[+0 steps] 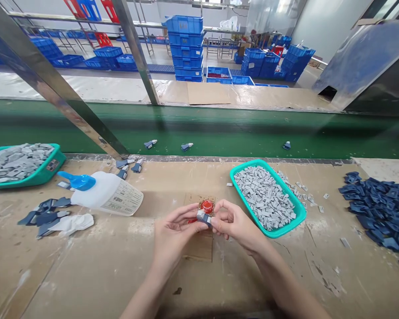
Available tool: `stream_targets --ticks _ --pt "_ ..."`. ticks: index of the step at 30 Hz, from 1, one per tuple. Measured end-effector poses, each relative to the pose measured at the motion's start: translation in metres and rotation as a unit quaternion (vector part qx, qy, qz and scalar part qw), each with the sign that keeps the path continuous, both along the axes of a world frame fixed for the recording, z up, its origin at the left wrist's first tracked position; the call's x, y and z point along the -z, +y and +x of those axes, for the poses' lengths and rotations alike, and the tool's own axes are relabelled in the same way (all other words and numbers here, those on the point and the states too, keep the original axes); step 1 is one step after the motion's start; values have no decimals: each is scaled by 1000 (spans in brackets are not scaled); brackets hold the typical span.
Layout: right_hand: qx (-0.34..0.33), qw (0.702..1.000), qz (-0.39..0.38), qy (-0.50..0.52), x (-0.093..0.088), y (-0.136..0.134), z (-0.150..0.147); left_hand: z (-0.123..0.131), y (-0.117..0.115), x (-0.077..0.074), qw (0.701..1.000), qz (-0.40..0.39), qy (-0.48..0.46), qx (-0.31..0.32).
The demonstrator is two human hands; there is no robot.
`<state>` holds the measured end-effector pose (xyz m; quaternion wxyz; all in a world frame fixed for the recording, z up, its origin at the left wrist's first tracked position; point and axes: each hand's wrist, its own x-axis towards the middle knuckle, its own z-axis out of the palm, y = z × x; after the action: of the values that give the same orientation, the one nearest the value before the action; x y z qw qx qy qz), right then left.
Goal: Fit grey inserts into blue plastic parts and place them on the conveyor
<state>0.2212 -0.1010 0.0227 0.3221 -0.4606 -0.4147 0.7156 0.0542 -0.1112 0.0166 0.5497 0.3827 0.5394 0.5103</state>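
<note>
We pinched a small grey-and-blue part (203, 217) between the fingertips of our left hand (174, 235) and right hand (234, 221), just below a red cap (206, 206) on the bench (96, 266). A teal tray (302, 216) of grey pieces (264, 198) lay at two o'clock, loose blue parts (375, 208) at three, and a white jug (106, 193) at ten.

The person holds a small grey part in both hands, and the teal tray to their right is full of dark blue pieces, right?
Not quite: the head view shows the teal tray full of light grey pieces, not dark blue. The left hand and right hand do hold the small grey part.
</note>
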Motion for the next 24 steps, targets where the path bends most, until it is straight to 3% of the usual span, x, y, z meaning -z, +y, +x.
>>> stream_targets --ticks 4,9,14,18,21,24 --pt "-14 1000 0 -6 3 2 0 1 6 0 999 -13 -8 30" --pt "24 998 51 -12 0 3 1 4 6 -7 1000 3 26 15" --pt "55 991 102 -63 0 8 -2 3 24 -7 996 -10 25 82" --pt "160 961 174 -147 -3 25 17 1 78 10 989 15 77 122" --pt "226 902 225 -291 -1 41 55 -3 141 23 980 57 175 71" --pt "181 827 265 -462 6 57 92 -10 205 29 964 77 256 13"
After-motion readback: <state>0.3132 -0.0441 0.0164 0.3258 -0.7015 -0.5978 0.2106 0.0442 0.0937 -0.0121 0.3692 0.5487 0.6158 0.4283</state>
